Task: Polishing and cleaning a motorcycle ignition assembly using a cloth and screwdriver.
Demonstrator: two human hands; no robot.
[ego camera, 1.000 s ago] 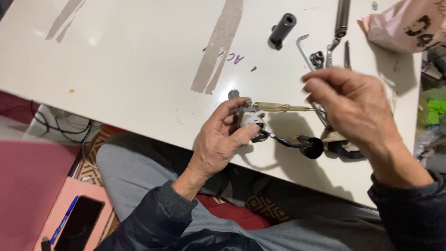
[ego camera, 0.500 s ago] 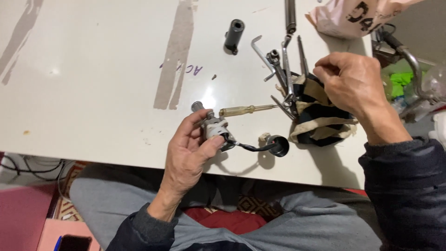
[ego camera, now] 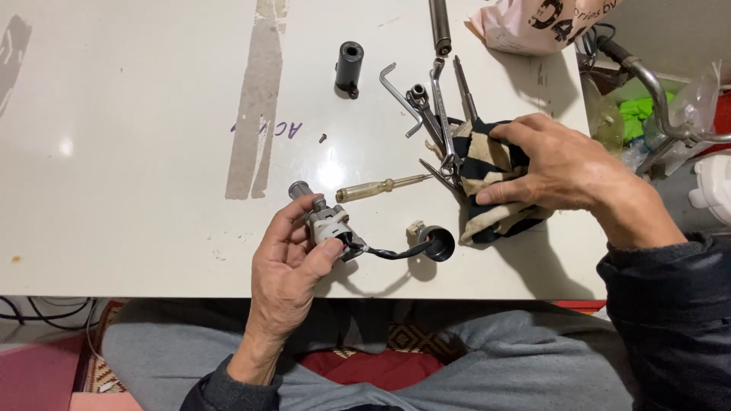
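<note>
Your left hand [ego camera: 289,262] wraps the grey lock part [ego camera: 326,221], so the side against your palm and under your thumb is hidden; only its metal end shows above your fingertips. The black cable [ego camera: 384,253] disappears under your thumb where it joins the part. Your right hand [ego camera: 560,171] covers much of the striped rag [ego camera: 487,190], and whatever lies beneath your fingers there cannot be seen. The tool tips [ego camera: 449,164] just left of your right fingertips run under the rag's edge. Beyond your right fingers, the pink bag [ego camera: 533,23] and a metal rod [ego camera: 440,27] are cut off by the top edge. A small dark speck [ego camera: 323,138] above your left fingers is too small to tell.
</note>
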